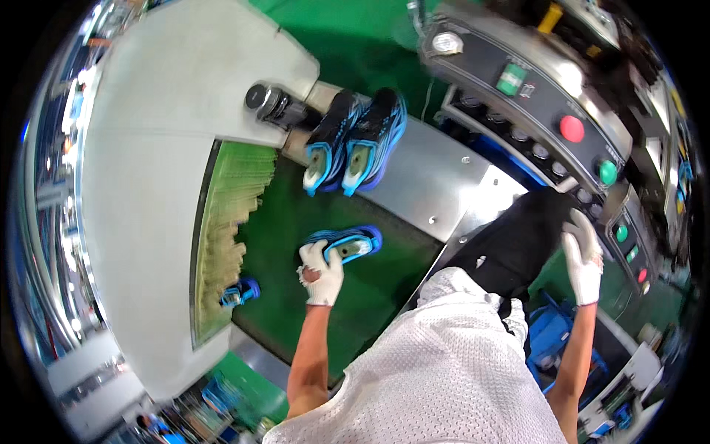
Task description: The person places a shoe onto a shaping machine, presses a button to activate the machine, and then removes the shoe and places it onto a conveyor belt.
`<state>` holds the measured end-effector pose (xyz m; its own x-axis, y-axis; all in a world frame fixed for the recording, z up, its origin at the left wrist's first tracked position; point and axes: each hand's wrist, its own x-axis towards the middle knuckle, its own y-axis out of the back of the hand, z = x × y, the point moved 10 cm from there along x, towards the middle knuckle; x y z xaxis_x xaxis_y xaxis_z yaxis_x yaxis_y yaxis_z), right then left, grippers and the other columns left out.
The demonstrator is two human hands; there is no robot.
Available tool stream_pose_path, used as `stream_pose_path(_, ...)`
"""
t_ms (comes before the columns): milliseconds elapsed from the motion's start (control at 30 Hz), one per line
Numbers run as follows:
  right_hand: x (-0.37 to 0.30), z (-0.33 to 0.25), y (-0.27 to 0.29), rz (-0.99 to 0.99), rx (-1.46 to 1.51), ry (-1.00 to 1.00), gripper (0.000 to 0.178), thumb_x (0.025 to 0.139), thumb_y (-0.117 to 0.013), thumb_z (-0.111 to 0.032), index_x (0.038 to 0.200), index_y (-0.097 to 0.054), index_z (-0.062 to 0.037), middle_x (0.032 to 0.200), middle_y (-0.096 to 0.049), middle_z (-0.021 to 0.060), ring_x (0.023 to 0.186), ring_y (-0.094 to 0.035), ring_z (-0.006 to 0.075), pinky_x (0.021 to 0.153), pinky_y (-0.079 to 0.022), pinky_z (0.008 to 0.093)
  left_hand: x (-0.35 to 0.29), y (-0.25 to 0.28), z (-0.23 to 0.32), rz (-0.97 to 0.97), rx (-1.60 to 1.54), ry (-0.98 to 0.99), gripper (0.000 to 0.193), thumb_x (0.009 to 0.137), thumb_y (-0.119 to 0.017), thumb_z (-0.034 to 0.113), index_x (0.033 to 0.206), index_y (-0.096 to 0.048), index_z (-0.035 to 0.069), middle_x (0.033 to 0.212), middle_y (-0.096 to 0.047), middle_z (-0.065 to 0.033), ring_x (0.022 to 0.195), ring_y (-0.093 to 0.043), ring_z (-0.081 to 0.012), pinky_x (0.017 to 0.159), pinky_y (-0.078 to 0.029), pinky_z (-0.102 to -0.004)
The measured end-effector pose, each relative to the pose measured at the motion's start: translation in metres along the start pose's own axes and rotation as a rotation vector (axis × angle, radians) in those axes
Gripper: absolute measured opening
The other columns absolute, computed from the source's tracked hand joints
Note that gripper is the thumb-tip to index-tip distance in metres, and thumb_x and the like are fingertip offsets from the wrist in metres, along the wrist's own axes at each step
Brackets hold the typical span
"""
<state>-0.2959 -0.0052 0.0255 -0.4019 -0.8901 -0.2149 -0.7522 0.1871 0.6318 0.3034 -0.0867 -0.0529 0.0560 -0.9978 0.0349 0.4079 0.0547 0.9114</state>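
Observation:
My left hand [322, 275], in a white glove with a hole on its back, is closed on a blue and black sneaker [353, 246] over the dark green belt. The thumb and fingers grip the shoe's heel and collar area. My right hand [583, 255], also in a white glove, is held out beside the machine's control panel with its fingers stretched and nothing visible in it. A pair of similar sneakers [360, 152] stands side by side on the metal ledge beyond the belt. Another blue shoe [240, 292] lies by the strip curtain, partly cut off from sight.
A ragged yellow-green strip curtain [225, 229] hangs at the opening of the large pale machine housing [140, 207]. A dark-lidded jar [277, 105] stands near the pair. Control panels [547, 103] with red and green buttons line the right. Blue items [551, 333] sit below my right arm.

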Motion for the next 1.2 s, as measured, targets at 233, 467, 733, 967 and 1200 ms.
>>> stream_pose_path(233, -0.036, -0.171, -0.111, -0.28, 0.017, 0.589, 0.065, 0.087, -0.077, -0.03, 0.139, -0.056, 0.0027, 0.141, -0.059, 0.0262, 0.133, -0.058, 0.0419, 0.115, -0.046, 0.0456, 0.043, 0.031, 0.199, -0.135, -0.06, -0.429, 0.017, 0.087, -0.071, 0.007, 0.104, -0.068, 0.002, 0.1, -0.063, -0.0161, 0.089, -0.066, -0.0338, 0.078, -0.052, -0.0425)
stream_pose_path(467, -0.029, -0.132, -0.05, 0.013, -0.033, 0.467, 0.026, 0.086, -0.068, -0.024, 0.103, -0.059, -0.0052, 0.096, -0.069, 0.0178, 0.09, -0.071, 0.037, 0.077, -0.057, 0.0464, 0.01, 0.027, 0.45, -0.478, -0.482, -0.995, 0.016, 0.083, -0.072, 0.001, 0.098, -0.067, 0.001, 0.102, -0.066, -0.016, 0.091, -0.068, -0.0296, 0.079, -0.055, -0.0373)
stream_pose_path(733, -0.144, 0.052, 0.102, 0.329, 0.429, -0.302, 0.077, 0.082, -0.084, -0.047, 0.144, -0.059, -0.0077, 0.13, -0.071, 0.0167, 0.121, -0.066, 0.0285, 0.106, -0.048, 0.0367, -0.13, 0.029, 0.719, -0.707, -0.489, -1.743, 0.068, 0.074, -0.089, 0.021, 0.133, -0.061, 0.002, 0.128, -0.062, -0.0213, 0.121, -0.059, -0.0404, 0.1, -0.052, -0.0449)
stream_pose_path(967, -0.242, 0.175, 0.07, 0.851, 1.013, -0.551, 0.091, 0.082, -0.082, -0.034, 0.155, -0.044, 0.0049, 0.15, -0.056, 0.0176, 0.133, -0.055, 0.0257, 0.117, -0.039, 0.0381, -0.048, -0.124, 0.92, -0.486, -0.511, -1.44, 0.064, 0.095, -0.074, 0.028, 0.147, -0.05, -0.001, 0.144, -0.055, -0.0228, 0.13, -0.058, -0.0329, 0.112, -0.046, -0.0428)
stream_pose_path(1200, -0.292, 0.265, 0.002, 0.874, 0.859, -0.766, 0.026, 0.061, -0.072, -0.002, 0.082, -0.065, -0.0145, 0.075, -0.055, 0.0117, 0.066, -0.055, 0.039, 0.067, -0.044, 0.0464, -0.034, -0.25, 1.069, -0.452, -0.369, -1.193, 0.071, 0.097, -0.07, 0.041, 0.152, -0.05, 0.002, 0.145, -0.06, -0.0257, 0.133, -0.059, -0.0338, 0.113, -0.044, -0.0405)
